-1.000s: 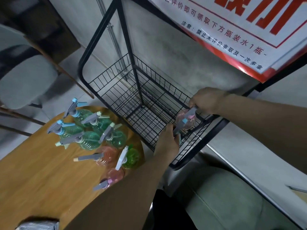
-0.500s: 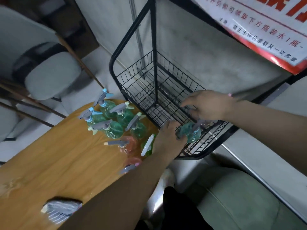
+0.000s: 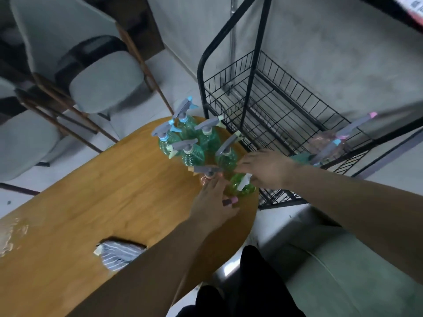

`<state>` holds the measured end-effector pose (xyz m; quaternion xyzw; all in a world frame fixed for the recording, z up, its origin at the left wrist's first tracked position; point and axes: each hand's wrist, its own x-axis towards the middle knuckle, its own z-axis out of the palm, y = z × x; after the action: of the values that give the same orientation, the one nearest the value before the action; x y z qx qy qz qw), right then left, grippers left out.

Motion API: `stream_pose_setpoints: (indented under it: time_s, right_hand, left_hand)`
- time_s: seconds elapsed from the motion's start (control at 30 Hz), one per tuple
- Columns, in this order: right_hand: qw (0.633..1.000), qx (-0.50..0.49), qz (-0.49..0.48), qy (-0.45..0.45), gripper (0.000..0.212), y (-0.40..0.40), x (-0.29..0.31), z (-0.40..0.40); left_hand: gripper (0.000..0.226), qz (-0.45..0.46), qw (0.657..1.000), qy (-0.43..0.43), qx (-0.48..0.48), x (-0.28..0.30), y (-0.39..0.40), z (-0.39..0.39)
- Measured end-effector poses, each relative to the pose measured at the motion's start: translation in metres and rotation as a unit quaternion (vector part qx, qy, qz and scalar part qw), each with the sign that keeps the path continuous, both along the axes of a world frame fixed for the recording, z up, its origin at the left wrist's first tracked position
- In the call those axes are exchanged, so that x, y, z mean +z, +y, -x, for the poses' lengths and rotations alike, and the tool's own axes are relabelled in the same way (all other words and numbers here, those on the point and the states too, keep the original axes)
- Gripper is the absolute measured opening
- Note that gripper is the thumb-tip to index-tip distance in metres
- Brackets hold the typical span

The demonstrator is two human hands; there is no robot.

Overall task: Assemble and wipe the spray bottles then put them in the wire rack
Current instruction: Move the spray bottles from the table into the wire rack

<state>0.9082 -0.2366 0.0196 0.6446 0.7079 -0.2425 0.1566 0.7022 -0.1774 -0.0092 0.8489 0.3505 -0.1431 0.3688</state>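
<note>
Several spray bottles stand at the far end of the wooden table [image 3: 96, 202], most of them green [image 3: 193, 154]. My left hand [image 3: 215, 202] lies over a bottle whose pink nozzle tip [image 3: 230, 200] pokes out beside it; its straight fingers reach a pink bottle [image 3: 207, 177]. My right hand [image 3: 267, 168] hovers over a bright green bottle [image 3: 240, 186] with a white trigger, fingers extended. In the black wire rack [image 3: 274, 106] stand a pink bottle [image 3: 327, 140] and a teal one [image 3: 304, 157]. The frame is blurred.
A striped grey cloth [image 3: 119, 255] lies on the table near my left forearm. Grey chairs [image 3: 103, 85] stand behind the table on the left. A green cushion [image 3: 343, 271] is at the lower right, and a concrete wall rises behind the rack.
Both hands have left the rack, where they set down a teal bottle, and moved left to the bottles on the table. The view has swung left and down.
</note>
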Motion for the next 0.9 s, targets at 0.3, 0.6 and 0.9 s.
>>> stream_pose_setpoints:
  time_s: [0.3, 0.6, 0.9]
  right_hand:
    - [0.997, -0.043, 0.055, -0.033, 0.031, 0.001, -0.008, 0.011]
    - [0.995, -0.095, 0.036, -0.001, 0.033, -0.014, 0.086, -0.02]
    - [0.984, -0.171, -0.034, -0.03, 0.026, -0.028, 0.179, -0.09]
  left_hand:
    - [0.022, 0.051, 0.996, 0.051, 0.052, -0.013, -0.001, 0.014]
    - [0.019, -0.071, 0.997, 0.011, -0.03, 0.068, -0.002, -0.026]
    - [0.015, -0.146, 0.986, -0.078, -0.031, 0.131, 0.005, -0.106]
